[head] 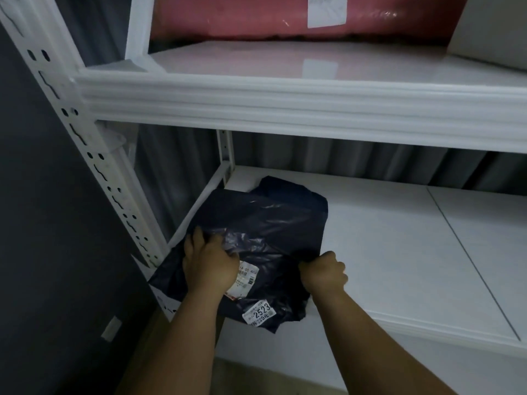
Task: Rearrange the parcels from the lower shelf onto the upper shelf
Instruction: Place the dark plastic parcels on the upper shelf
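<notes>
A dark blue plastic parcel with white labels lies at the left end of the lower shelf, its near corner hanging over the front edge. My left hand grips the crinkled plastic on the parcel's left side. My right hand pinches the parcel's right edge in a fist. Above, the upper shelf carries a pink parcel with a white label at the back.
A white perforated upright post stands at the left, next to a dark wall. A pale parcel corner sits at the upper shelf's right. A grey curtain hangs behind the rack. The lower shelf board stretches right of the parcel.
</notes>
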